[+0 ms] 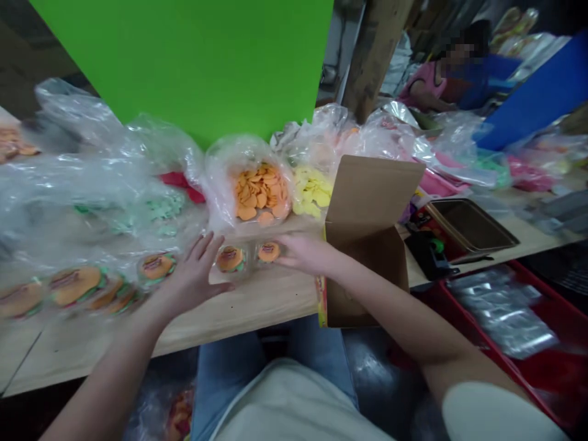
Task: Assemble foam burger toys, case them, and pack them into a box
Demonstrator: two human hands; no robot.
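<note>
My left hand (pixel 195 275) is over the table with its fingers spread and nothing in its grasp. Just right of its fingertips lies a toy burger (pixel 230 259) in a clear packet. With thumb and fingers, my right hand (pixel 301 252) grips the right edge of another clear packet holding a burger piece (pixel 269 252) with an orange bun. To the left of my left hand, a packed toy burger (pixel 157 266) rests on the wood, beside larger packed burgers (pixel 76 285).
Behind the hands, a clear bag (pixel 260 193) holds orange foam pieces, next to yellow pieces (pixel 313 190). An open cardboard box (pixel 367 269) stands at the table's right edge. A red crate (pixel 565 361) with clear packets sits lower right. Beyond the green panel (pixel 193 61), a person (pixel 427 86) sits.
</note>
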